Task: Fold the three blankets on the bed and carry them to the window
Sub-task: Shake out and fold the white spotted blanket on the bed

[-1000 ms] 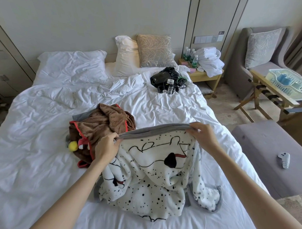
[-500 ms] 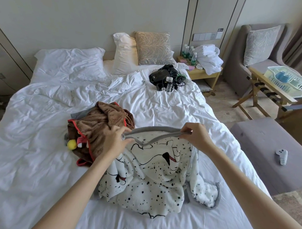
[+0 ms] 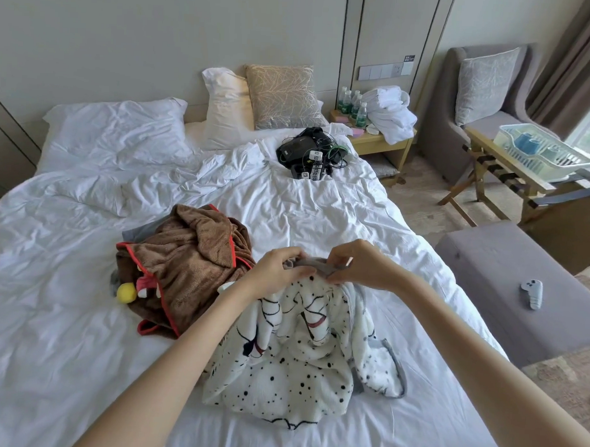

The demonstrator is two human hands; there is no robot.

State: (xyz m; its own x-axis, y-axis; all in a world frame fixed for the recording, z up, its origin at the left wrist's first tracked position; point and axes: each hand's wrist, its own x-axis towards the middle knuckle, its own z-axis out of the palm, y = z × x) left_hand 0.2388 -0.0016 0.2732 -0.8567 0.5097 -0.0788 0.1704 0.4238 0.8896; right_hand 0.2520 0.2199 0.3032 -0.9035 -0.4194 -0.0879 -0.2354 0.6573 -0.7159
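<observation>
Since the earlier frames the two hands have come together: a second ago they held the grey hem stretched wide between them, and now the left hand (image 3: 274, 268) and right hand (image 3: 359, 266) nearly touch above the middle of the bed (image 3: 321, 211), the hem bunched between them. Both hands are closed in a pinch on the grey edge of the spotted blanket (image 3: 298, 367), fingers curled over the top and thumbs underneath; the cloth hangs from the grip in loose folds and its lower part lies heaped on the near side of the bed, a grey-trimmed corner trailing off to the right. Just left of it, touching the left forearm's side of the heap, the brown blanket (image 3: 191, 270) with red trim lies crumpled, with a yellow ball (image 3: 126, 292) at its left edge. A strip of grey cloth (image 3: 143, 230) shows under the brown one at its far side; whether that is the third blanket cannot be told. Farther up the bed on the right lies a black tangle of gear (image 3: 306, 153) with cables, and pillows (image 3: 123, 130) stand against the headboard. A nightstand (image 3: 380, 142) far right holds bottles and a white robe. To the right of the bed stands a grey bench (image 3: 505, 284) with a small controller (image 3: 532, 294) on it, and beyond it a rack bearing a white basket (image 3: 543, 155), near the window at the far right edge
</observation>
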